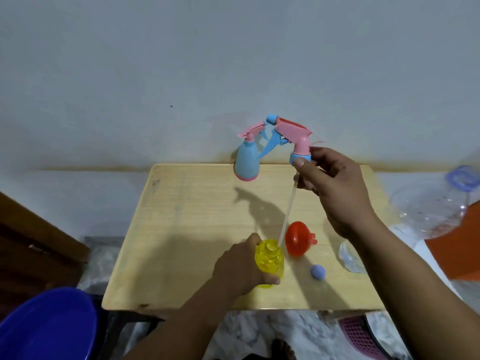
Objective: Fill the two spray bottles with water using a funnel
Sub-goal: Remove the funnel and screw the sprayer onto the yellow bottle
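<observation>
My left hand (240, 268) grips a yellow spray bottle (270, 263) that stands open-mouthed near the front of the wooden table (181, 229). My right hand (335, 188) pinches the blue collar of a pink and blue spray head (291, 133), raised above the table. Its clear dip tube (287, 214) slants down with its tip at the yellow bottle's mouth. A red funnel (298, 239) lies on its side just right of the bottle. A blue spray bottle (246, 162) with its pink head on stands at the table's far edge.
A small blue cap (318, 272) lies on the table right of the yellow bottle. A clear plastic bottle (349, 258) lies at the right edge. A large clear water jug (439, 201) sits to the right, a blue tub (46, 326) at the lower left, and a pink basket (363, 339) below the table.
</observation>
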